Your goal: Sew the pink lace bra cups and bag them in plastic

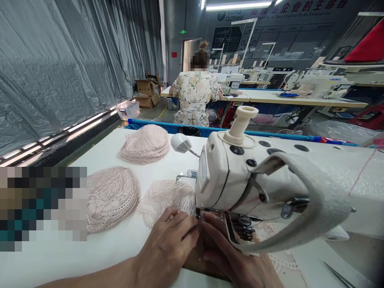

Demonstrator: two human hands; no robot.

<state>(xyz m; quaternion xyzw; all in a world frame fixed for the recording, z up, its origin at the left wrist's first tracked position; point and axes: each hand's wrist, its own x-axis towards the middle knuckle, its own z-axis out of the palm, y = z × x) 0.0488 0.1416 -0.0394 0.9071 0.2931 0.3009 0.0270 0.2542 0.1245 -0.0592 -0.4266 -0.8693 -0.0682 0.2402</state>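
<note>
Sewing machine (214,164) fills centre-right, its white band (319,224) looping in front and covering part of the right hand (237,256). Small lamp (181,143) sticks out from the machine's left side. Two lace piles: upper pile (145,146) above centre-left, lower pile (115,196) at left (its left end goes into a pixelated patch). Pointed metal tool (339,274), lower right corner.

Lace piece (166,196) lies just left of the machine head, at the frame's middle, right above the left hand (168,242) and running toward the needle area. Left hand: fingers bunched at the lace's near edge; can't tell if it pinches. Right hand: fingers extended, close together, near the needle; can't tell what it grips. The two hands nearly meet.

White tabletop (45,266), blue cloth (163,127) along its far edge. Behind: a seated person (196,96) at top centre, other machines (324,84) upper right, cartons (147,92) upper left of centre, silvery curtain (75,60) upper left.
</note>
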